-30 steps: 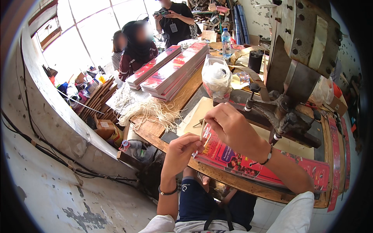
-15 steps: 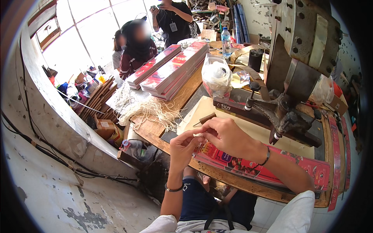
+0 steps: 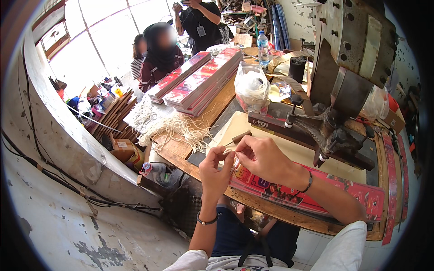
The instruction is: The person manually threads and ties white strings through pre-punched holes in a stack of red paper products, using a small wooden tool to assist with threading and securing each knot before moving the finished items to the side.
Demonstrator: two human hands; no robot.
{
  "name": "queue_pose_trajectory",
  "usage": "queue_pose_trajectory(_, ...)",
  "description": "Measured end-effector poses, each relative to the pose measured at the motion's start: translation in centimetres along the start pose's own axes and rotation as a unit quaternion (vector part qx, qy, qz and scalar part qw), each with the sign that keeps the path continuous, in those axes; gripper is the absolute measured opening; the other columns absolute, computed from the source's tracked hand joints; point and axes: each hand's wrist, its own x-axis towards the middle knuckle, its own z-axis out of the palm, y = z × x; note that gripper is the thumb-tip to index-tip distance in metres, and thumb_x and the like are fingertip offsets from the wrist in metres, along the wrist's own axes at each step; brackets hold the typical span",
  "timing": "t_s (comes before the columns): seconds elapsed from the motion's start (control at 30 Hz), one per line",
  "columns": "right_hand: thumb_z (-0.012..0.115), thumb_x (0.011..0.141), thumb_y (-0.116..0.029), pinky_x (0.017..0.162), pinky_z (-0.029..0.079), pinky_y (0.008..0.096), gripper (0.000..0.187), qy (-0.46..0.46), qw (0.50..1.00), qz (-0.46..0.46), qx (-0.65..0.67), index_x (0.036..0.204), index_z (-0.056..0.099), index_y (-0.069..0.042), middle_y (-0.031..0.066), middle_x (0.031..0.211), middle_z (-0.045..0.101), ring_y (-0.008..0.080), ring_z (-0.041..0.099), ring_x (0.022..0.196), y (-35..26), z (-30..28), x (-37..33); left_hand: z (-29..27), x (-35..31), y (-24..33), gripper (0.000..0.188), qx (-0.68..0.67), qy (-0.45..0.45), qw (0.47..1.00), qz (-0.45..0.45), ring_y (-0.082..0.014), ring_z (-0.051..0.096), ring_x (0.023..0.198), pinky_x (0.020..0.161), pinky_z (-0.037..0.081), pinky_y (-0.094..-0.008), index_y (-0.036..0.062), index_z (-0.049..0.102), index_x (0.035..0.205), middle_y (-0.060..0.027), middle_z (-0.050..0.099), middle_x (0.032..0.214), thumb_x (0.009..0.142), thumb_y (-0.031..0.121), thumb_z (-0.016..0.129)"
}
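Observation:
My left hand and my right hand meet over the near edge of the bench. Thumb and fingers of both are pinched on a short piece of off-white cord, mostly hidden by the fingertips. Just beyond lies an awl with a brown handle and thin metal point. Under my right wrist, long glossy red printed strips lie in a stack along the bench edge. Farther left, a loose heap of similar cords spreads over the wood.
A heavy metal press stands at the right. Past the awl are a white plastic bag and a water bottle. Stacks of red printed strips fill the far left bench. Two people sit beyond; another stands.
My left hand has turned more upright and shifted slightly right. The pinched fingertips of both hands have changed position around the cord. The standing person's arms have moved up.

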Motion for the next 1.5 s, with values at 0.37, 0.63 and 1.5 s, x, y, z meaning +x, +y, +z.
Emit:
queue_pose_trajectory(0.37,0.07,0.086,-0.007,0.07,0.058,0.0313,0.015,0.032,0.999,-0.019,0.004,0.094,0.065,0.005,0.0158,0.084,0.071,0.0195,0.073,0.077,0.4,0.5,-0.1,-0.5,0.1,0.4,0.018,-0.05,-0.065,0.995,-0.049,-0.0063,0.065,0.086,0.074,0.053,-0.0217,-0.0071,0.064,0.11,-0.0053,0.071,0.092,0.094,0.0,0.066)
queue_pose_trajectory(0.63,0.072,0.087,-0.007,0.08,0.058,0.0299,0.021,-0.008,0.999,-0.013,0.041,0.105,0.069,0.004,0.0151,0.096,0.072,0.0185,0.073,0.089,0.9,0.4,0.0,-0.8,0.3,0.5,0.022,-0.019,-0.078,0.996,-0.043,-0.0075,0.066,0.087,0.073,0.053,-0.0212,-0.0061,0.064,0.116,-0.0054,0.072,0.097,0.095,0.0,0.064)
queue_pose_trajectory(1.5,0.066,0.088,-0.002,0.07,0.056,0.0338,0.016,0.068,0.995,-0.066,0.036,0.102,0.07,0.004,0.0168,0.087,0.071,0.0232,0.071,0.076,1.4,1.5,-0.1,-0.4,-0.3,-0.6,0.014,-0.112,-0.02,0.993,-0.015,-0.0101,0.067,0.086,0.076,0.054,-0.0217,-0.0063,0.067,0.107,-0.007,0.071,0.096,0.095,0.0,0.065)
